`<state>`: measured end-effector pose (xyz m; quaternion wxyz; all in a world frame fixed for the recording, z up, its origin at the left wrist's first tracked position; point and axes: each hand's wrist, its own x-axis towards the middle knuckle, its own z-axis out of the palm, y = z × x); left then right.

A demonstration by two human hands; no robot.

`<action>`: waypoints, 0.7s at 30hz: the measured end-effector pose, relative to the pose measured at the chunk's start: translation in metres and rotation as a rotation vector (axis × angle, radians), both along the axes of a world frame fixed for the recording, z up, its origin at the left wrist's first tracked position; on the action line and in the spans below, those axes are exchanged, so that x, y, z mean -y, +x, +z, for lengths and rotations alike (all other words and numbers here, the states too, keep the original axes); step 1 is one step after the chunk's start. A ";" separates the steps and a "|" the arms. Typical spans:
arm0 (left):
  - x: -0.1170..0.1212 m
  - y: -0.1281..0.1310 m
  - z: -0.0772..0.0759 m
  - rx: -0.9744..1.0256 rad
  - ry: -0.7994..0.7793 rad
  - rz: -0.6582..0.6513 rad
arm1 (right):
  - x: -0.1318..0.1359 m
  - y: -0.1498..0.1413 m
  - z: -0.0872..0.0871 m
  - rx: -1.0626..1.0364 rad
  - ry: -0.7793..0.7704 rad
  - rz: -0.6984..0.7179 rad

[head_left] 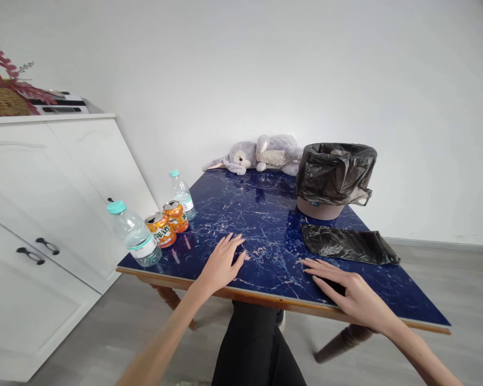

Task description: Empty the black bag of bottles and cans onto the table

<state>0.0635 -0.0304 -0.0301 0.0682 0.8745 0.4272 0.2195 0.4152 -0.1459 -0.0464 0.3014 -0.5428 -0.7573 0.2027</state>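
Note:
My left hand (224, 262) rests palm down on the blue marbled table (261, 214), fingers stretched out and holding nothing. To its left stand two orange drink cans (161, 230) and two clear plastic bottles with turquoise caps, a nearer bottle (139, 238) and a farther bottle (182, 195). My right hand (348, 289) lies near the table's front edge, fingers extended and the thumb apart, with nothing in it. Just beyond it is a folded black plastic bag (348, 244). Behind that bag stands a trash bin (320, 209), lined with a black bag (338, 174) folded over its rim.
A grey plush rabbit (273, 150) lies along the table's back edge by the wall. On the left is a white cabinet (64, 187) bearing a wicker basket (4, 102) with a plant. The table's wooden front edge (282, 303) runs above my legs.

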 end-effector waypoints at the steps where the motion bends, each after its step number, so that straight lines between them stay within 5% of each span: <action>1: 0.000 0.000 0.000 0.001 0.003 -0.001 | 0.001 -0.001 0.000 -0.001 -0.002 -0.002; 10: 0.000 0.000 -0.001 -0.008 -0.001 0.006 | 0.039 -0.025 0.014 -0.249 -0.109 -0.049; 14: 0.001 0.000 -0.001 -0.005 0.006 0.003 | 0.069 -0.044 0.012 -0.380 -0.259 0.033; 17: 0.001 0.000 -0.001 0.001 0.014 0.001 | 0.083 -0.056 -0.016 -0.323 -0.383 0.104; 21: 0.001 0.001 0.001 -0.011 0.004 -0.001 | 0.093 -0.067 -0.082 -0.221 -0.529 0.158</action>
